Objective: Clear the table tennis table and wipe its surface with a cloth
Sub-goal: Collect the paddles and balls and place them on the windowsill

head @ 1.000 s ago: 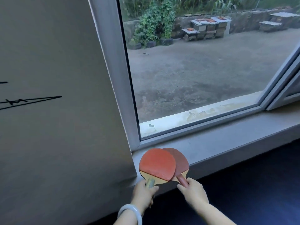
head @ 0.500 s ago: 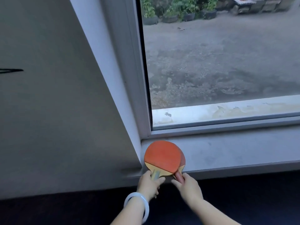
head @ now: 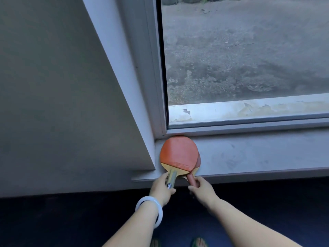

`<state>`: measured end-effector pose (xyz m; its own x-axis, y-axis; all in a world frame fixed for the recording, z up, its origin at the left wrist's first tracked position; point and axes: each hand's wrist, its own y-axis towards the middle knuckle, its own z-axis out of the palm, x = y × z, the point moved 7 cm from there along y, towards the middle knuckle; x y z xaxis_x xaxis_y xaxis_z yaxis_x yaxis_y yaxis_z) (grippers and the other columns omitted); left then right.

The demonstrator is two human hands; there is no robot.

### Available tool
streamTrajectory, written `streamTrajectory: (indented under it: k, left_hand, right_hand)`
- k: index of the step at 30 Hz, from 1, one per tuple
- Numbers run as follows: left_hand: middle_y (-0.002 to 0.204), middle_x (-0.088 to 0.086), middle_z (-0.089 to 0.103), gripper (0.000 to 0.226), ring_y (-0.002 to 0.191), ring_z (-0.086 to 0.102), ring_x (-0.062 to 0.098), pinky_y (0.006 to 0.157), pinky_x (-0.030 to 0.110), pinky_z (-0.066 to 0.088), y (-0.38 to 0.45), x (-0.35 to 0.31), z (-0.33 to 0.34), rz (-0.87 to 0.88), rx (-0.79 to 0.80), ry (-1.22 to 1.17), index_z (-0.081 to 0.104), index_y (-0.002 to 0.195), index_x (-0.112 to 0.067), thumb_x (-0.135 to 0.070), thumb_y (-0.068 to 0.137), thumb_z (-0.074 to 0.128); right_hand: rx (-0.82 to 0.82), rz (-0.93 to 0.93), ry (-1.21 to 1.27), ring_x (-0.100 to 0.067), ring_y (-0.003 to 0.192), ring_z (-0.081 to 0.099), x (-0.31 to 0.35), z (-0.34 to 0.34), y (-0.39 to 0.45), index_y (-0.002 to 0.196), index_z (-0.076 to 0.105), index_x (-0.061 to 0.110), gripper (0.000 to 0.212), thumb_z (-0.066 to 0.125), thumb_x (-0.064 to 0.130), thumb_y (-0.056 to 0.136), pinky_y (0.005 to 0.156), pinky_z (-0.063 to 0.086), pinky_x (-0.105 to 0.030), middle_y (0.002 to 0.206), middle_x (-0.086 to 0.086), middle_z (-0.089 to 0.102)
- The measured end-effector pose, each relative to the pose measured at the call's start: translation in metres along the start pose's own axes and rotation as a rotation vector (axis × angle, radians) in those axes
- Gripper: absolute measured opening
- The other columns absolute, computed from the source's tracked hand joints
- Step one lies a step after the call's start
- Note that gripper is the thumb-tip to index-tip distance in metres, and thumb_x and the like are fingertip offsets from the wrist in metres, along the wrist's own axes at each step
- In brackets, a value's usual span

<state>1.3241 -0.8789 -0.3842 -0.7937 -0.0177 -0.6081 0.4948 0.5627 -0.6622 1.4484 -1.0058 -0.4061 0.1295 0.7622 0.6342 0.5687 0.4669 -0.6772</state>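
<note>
Item: 2 table tennis paddles, stacked, lying flat on the grey window sill (head: 249,154) at its left end, tucked into the corner where the sill is meeting the window frame (head: 154,68) and the wall (head: 53,86). The upper paddle (head: 179,152), orange-red rubber facing up with a pale wood throat, is covering most of the lower paddle (head: 198,160), of which only a darker red sliver and a reddish handle are showing at the right. Both handles are sticking out past the sill's front edge. Grip, left hand (head: 162,188): fingers and thumb are curling around the upper paddle's pale handle, clamped on it; a white bangle (head: 148,211) is sitting on that wrist. Grip, right hand (head: 203,188): thumb and fingers are pinching the lower paddle's reddish handle, likewise closed on it. Status of task, as a judgement: the clearing stage is appearing to be under way, with the paddles being parked on the sill away from the table; neither hand is letting go yet. The table tennis table itself is not in view, so whether other things are remaining on it cannot be told. No cloth is showing anywhere, and the wiping is presumably all outstanding. Also present: dark floor (head: 71,220) below the sill, bare ground beyond the glass.
</note>
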Motion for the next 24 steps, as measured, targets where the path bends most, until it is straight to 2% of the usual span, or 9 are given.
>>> streamTrajectory:
  k: [2, 4, 7, 11, 16, 20, 24]
  left_hand:
    - [0.134, -0.001, 0.052, 0.072, 0.112, 0.055, 0.017, 0.099, 0.033, 0.047, 0.002, 0.002, 0.002, -0.019, -0.022, -0.014, 0.036, 0.149, -0.021, -0.003, 0.086, 0.068]
    - [0.139, 0.002, 0.05, 0.073, 0.118, 0.055, 0.021, 0.1, 0.038, 0.048, 0.005, 0.002, 0.001, -0.033, -0.049, -0.013, 0.036, 0.149, -0.021, 0.001, 0.086, 0.066]
    - [0.143, 0.002, 0.047, 0.074, 0.123, 0.051, 0.021, 0.104, 0.036, 0.044, 0.008, 0.004, -0.001, -0.033, -0.059, 0.028, 0.034, 0.15, -0.023, 0.0, 0.087, 0.064]
    - [0.144, 0.002, 0.046, 0.073, 0.124, 0.05, 0.019, 0.107, 0.033, 0.041, 0.01, 0.007, -0.003, -0.026, -0.06, 0.065, 0.033, 0.151, -0.025, -0.003, 0.089, 0.065]
    - [0.126, -0.002, 0.053, 0.071, 0.103, 0.052, 0.014, 0.093, 0.022, 0.042, 0.009, 0.007, -0.002, 0.002, -0.048, 0.063, 0.038, 0.147, -0.03, -0.002, 0.088, 0.064]
    - [0.112, -0.008, 0.049, 0.071, 0.099, 0.053, 0.013, 0.086, 0.02, 0.04, 0.008, 0.007, 0.0, 0.008, -0.051, 0.052, 0.04, 0.146, -0.033, -0.003, 0.087, 0.066]
    - [0.114, -0.006, 0.053, 0.071, 0.101, 0.055, 0.014, 0.087, 0.022, 0.043, 0.006, 0.008, 0.002, 0.008, -0.051, 0.054, 0.042, 0.145, -0.034, -0.004, 0.086, 0.067]
  right_hand:
    - [0.027, 0.002, 0.006, -0.013, 0.073, 0.058, -0.002, 0.004, 0.001, 0.115, 0.059, 0.014, 0.029, 0.06, 0.006, 0.087, 0.061, 0.045, -0.019, 0.092, -0.002, 0.065]
    - [0.049, 0.004, 0.029, -0.012, 0.077, 0.057, -0.001, 0.009, 0.002, 0.118, 0.058, 0.015, 0.033, 0.059, 0.003, 0.089, 0.06, 0.044, -0.019, 0.094, 0.002, 0.062]
    - [0.063, 0.016, 0.068, -0.014, 0.083, 0.057, 0.001, 0.015, 0.003, 0.119, 0.057, 0.015, 0.032, 0.057, 0.001, 0.09, 0.068, 0.046, -0.024, 0.095, 0.002, 0.061]
    - [0.053, 0.042, 0.123, -0.012, 0.08, 0.055, 0.003, 0.016, 0.005, 0.116, 0.06, 0.011, 0.026, 0.059, 0.003, 0.091, 0.061, 0.041, -0.019, 0.095, 0.001, 0.062]
    - [0.034, 0.049, 0.149, -0.013, 0.078, 0.056, 0.004, 0.015, 0.005, 0.115, 0.061, 0.01, 0.024, 0.06, 0.006, 0.092, 0.059, 0.044, -0.017, 0.097, -0.001, 0.064]
    - [0.038, 0.052, 0.16, -0.014, 0.083, 0.057, 0.004, 0.016, 0.004, 0.118, 0.061, 0.011, 0.026, 0.06, 0.006, 0.092, 0.063, 0.044, -0.02, 0.101, -0.003, 0.064]
    - [0.049, 0.05, 0.167, -0.016, 0.084, 0.058, 0.005, 0.018, 0.002, 0.118, 0.061, 0.01, 0.027, 0.06, 0.004, 0.092, 0.063, 0.044, -0.019, 0.101, -0.003, 0.064]
